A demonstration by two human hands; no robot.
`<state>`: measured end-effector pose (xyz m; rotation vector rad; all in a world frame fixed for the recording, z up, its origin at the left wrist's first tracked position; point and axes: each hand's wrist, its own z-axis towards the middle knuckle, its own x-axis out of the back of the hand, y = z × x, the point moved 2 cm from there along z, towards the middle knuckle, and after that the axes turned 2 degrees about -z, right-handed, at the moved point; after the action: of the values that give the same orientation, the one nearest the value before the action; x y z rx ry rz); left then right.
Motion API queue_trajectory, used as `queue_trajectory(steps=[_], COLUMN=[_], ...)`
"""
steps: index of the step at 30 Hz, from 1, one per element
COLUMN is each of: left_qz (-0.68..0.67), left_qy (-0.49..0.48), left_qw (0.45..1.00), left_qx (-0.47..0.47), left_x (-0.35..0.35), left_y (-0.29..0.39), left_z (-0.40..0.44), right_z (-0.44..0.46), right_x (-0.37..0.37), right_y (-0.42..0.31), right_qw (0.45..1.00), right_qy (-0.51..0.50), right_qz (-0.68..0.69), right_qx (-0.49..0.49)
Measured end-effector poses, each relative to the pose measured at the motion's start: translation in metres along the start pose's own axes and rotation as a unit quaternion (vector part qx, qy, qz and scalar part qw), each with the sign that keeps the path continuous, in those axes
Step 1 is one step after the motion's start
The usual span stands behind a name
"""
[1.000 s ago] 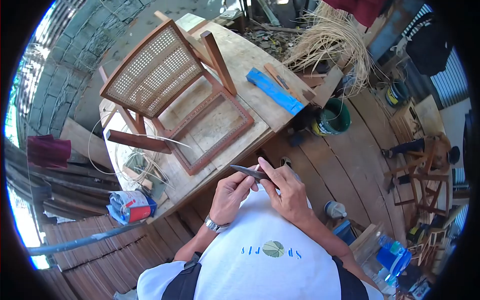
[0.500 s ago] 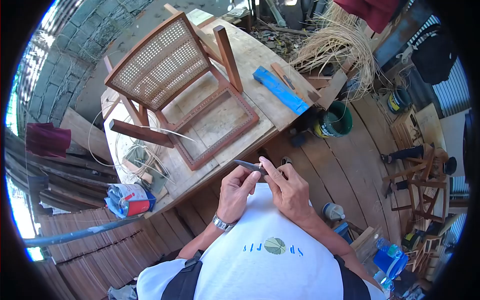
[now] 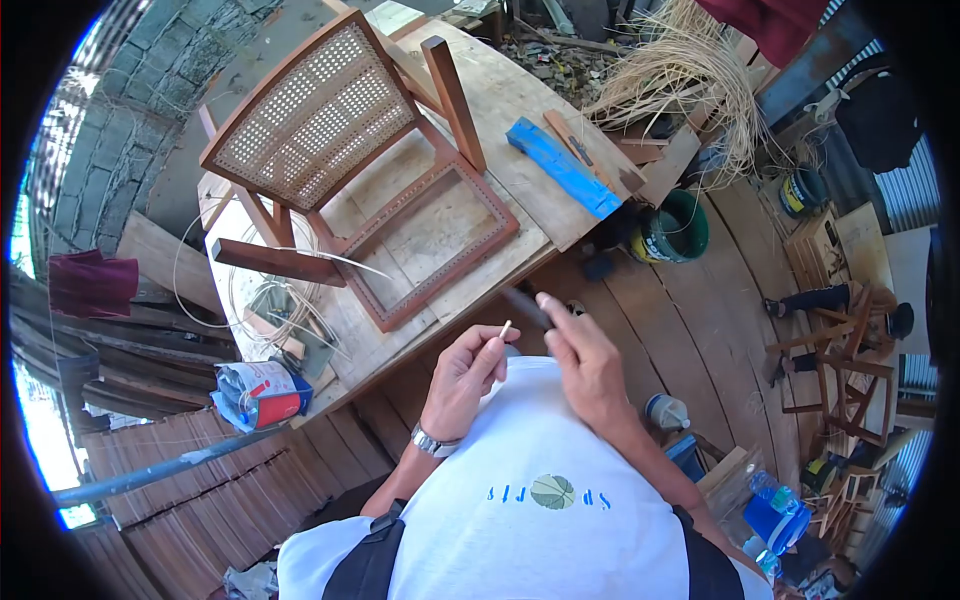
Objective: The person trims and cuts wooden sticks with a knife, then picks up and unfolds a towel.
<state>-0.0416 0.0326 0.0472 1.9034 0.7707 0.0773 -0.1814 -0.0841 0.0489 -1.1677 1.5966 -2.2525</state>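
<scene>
The person's left hand (image 3: 463,382) pinches a short pale peg (image 3: 506,329) between thumb and fingertips, its end poking upward. Just beside it, apart from the peg, the right hand (image 3: 588,362) grips a dark blade (image 3: 529,307), blurred at the tip. Both are over the near edge of the worktable (image 3: 540,212), where a cane-backed chair (image 3: 312,118) lies tipped beside a blue object (image 3: 563,168).

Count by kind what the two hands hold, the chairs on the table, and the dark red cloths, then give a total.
Dark blade, blurred, in right hand: 1
Pale stick in left hand: 1
Chair on table: 1
Dark red cloths: 2
Total: 5
</scene>
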Motion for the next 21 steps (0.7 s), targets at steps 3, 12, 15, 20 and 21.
queue_trajectory(steps=[3, 12, 15, 20, 21], left_qz=[-0.014, 0.032, 0.022, 0.085, 0.084], left_qy=[-0.016, 0.004, 0.010, 0.058, 0.059], left_qw=[1.000, 0.999, 1.000, 0.993, 0.993], left_qx=[0.005, 0.000, 0.001, -0.057, -0.056], left_x=[-0.001, -0.006, -0.006, -0.005, -0.005], left_y=[-0.003, -0.006, -0.003, -0.005, -0.005], left_z=[0.007, 0.014, 0.014, 0.015, 0.014], right_z=[0.000, 0.005, 0.007, 0.006, 0.005], right_x=[-0.002, -0.004, -0.006, -0.009, -0.010], right_y=[-0.005, -0.004, -0.005, -0.007, -0.008], right_qw=[0.997, 0.995, 0.993, 0.987, 0.987], right_qy=[-0.050, -0.063, -0.055, -0.037, -0.039], right_qz=[-0.044, -0.070, -0.081, -0.129, -0.129], right_qx=[0.025, 0.045, 0.063, 0.088, 0.087])
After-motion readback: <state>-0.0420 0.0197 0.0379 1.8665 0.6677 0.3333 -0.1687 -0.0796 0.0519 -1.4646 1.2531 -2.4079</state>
